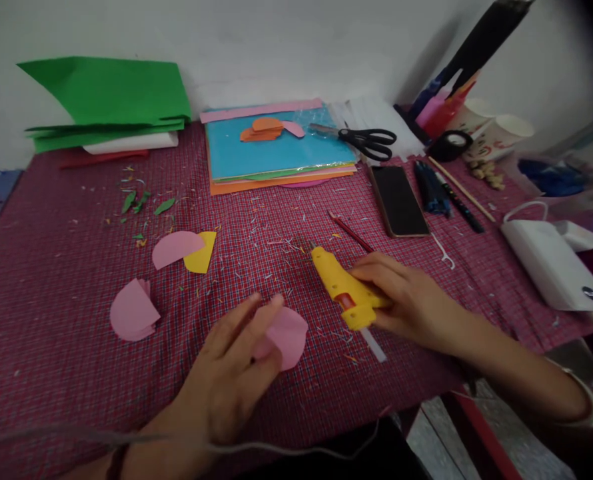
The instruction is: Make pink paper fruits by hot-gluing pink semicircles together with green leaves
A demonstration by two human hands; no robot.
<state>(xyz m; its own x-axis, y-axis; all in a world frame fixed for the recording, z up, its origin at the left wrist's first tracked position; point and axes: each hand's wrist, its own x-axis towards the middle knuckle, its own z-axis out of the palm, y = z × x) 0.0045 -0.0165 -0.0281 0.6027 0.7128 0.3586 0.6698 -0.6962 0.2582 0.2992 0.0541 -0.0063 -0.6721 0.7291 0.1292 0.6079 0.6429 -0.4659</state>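
Observation:
My left hand (236, 367) pinches a folded pink paper piece (287, 335) just above the red checked tablecloth (51, 280). My right hand (406, 300) is wrapped round a yellow glue gun (341, 287) that lies low over the cloth, nozzle pointing up-left, a clear glue stick (374, 345) poking out of its back. More pink paper pieces (132, 311) lie to the left, and one pink piece (175, 248) overlaps a yellow piece (201, 253).
A stack of coloured paper (276, 153) with orange cutouts lies at the back, green sheets (111, 100) at back left. Scissors (366, 140), a phone (399, 200), a red pencil (349, 232), pens (441, 193), paper cups (496, 133) and a white power adapter (551, 263) are on the right. Paper scraps litter the cloth.

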